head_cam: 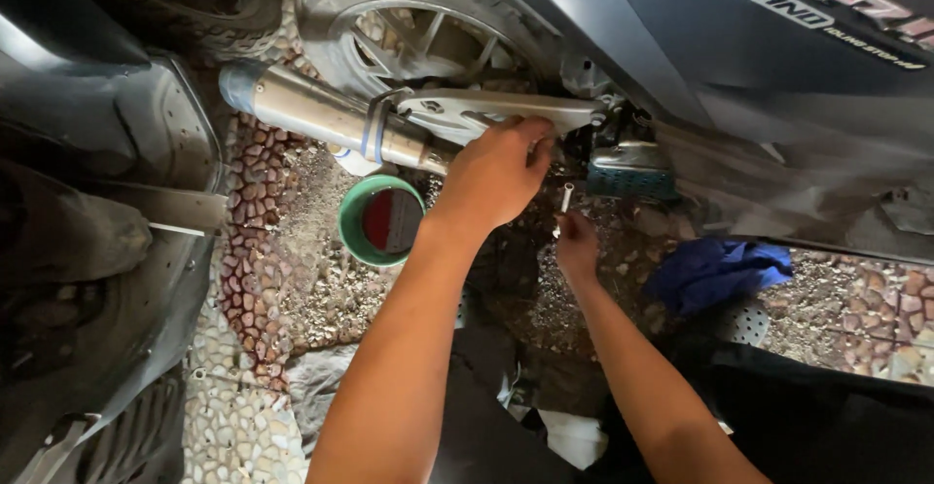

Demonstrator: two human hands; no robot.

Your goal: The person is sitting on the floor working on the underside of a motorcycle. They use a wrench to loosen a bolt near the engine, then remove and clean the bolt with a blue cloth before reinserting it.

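Reaching under the rear of a dark scooter, the left hand point(496, 168) presses its curled fingers against the silver bracket point(506, 109) that runs from the exhaust pipe point(321, 114) toward the engine area. I judge that this hand steadies the bracket, because the fingers lie on its lower edge and close around nothing loose. Just below and to the right of the bracket, the right hand point(576, 246) pinches a small pale bolt or sleeve point(566, 197) and holds it upright near the black footrest point(632, 171), probably so that it stays close to its hole; the exact kind of part is too small to tell.

Left of the bracket and lower, a green round bowl point(381, 219) stands on the pebble floor point(272, 280). It holds a dark flat thing with a red side, and it seems placed there to keep parts within easy reach. Right of the bracket and lower, a blue cloth point(715, 270) lies crumpled on the floor, near the person's knee.

Counted: two hands, one bracket, one exhaust pipe, one small bolt or sleeve, one bowl, one cloth, one footrest. One rear wheel point(409, 32) shows above the bracket, and part of a second tyre point(219, 7) shows at the upper left.
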